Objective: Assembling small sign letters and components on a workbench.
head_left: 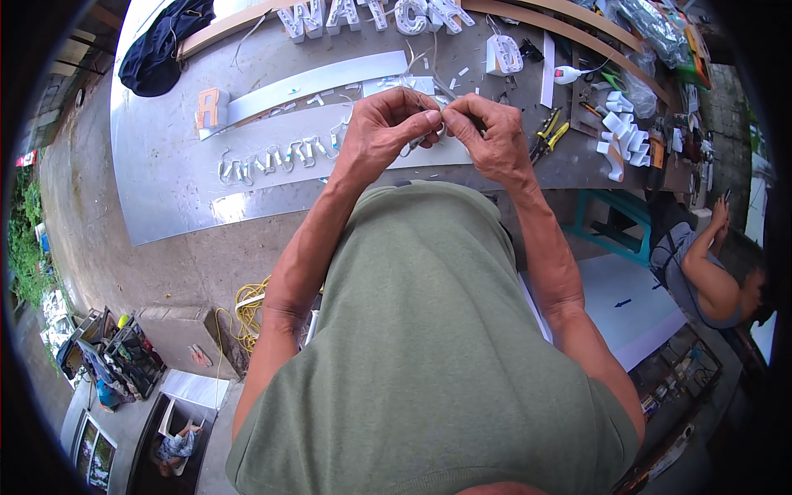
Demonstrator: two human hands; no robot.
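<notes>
Both of my hands meet above the work table, fingertips nearly touching. My left hand (392, 128) is closed in a pinch, with a thin pale wire at its fingertips. My right hand (491, 136) pinches the same thin wire from the other side; its exact end is hidden by the fingers. A string of small white modules on looping wires (280, 157) lies on the table and runs toward my left hand. Beneath my hands are flat pale strips, with small white offcuts (318, 99) scattered about.
White block letters (375, 16) stand along the far edge, another letter (208, 111) at left. Yellow-handled pliers (551, 136) lie to the right, near white curved pieces (624, 136). A dark cloth (165, 49) sits far left. Another person (714, 272) is at the right.
</notes>
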